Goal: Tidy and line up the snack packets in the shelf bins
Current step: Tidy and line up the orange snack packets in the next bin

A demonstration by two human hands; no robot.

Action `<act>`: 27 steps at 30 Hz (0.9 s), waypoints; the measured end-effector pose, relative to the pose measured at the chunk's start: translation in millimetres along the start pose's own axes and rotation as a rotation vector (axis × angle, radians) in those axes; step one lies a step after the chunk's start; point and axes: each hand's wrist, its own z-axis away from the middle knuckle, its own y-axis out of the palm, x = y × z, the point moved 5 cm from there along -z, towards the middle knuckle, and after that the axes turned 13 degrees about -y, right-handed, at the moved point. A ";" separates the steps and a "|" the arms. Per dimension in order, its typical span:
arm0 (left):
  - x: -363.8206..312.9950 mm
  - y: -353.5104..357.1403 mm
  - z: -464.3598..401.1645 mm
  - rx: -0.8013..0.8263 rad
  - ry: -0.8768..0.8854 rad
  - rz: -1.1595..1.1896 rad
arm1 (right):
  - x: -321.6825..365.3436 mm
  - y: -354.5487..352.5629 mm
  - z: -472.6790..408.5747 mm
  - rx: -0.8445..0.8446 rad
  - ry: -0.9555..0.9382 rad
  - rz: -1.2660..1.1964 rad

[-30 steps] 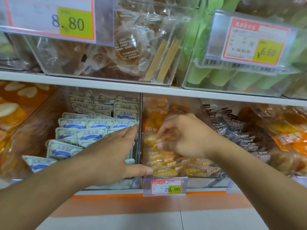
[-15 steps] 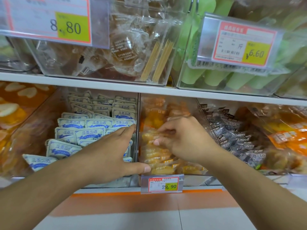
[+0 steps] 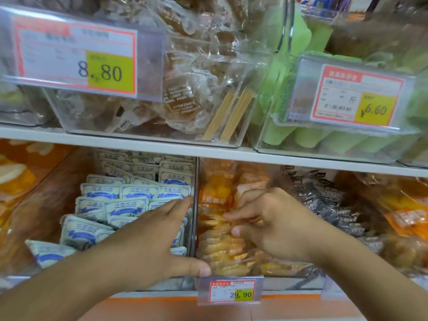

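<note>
Change: over the last second the right hand [image 3: 275, 224] has shifted only slightly inside the clear bin [image 3: 289, 282] holding the orange snack packets [image 3: 222, 249], from gripping the stack toward picking at a single upper packet. The left hand [image 3: 148, 246] has held its position. Judgement: the packets are being straightened one at a time, and the front row is not yet even.

Hand state: the right hand's fingers are curled and pinch a packet edge. The left hand lies flat, fingers straight over the white-and-blue packets [image 3: 126, 207], its thumb pressed against the front of the divider wall [image 3: 194, 205].

Containers, relative to the divider wall:
- Left: bin of white-and-blue packets in overlapping rows.
- Right: bin of orange snack packets, stacked flat at the front.
- Further right: dark-wrapped packets [image 3: 328, 202], loosely piled.
- Below, just right: 29.90 price tag [image 3: 232, 290].
</note>
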 end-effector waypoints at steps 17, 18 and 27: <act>-39.3 -9.0 9.1 -0.207 0.281 -0.194 | -38.0 0.4 -38.8 0.075 0.242 -0.134; -39.8 -8.4 9.7 -0.195 0.274 -0.191 | -42.9 5.4 -48.1 0.113 0.226 -0.088; -42.8 -11.2 17.7 -0.093 0.243 -0.263 | -64.1 38.4 -83.3 0.394 0.232 -0.118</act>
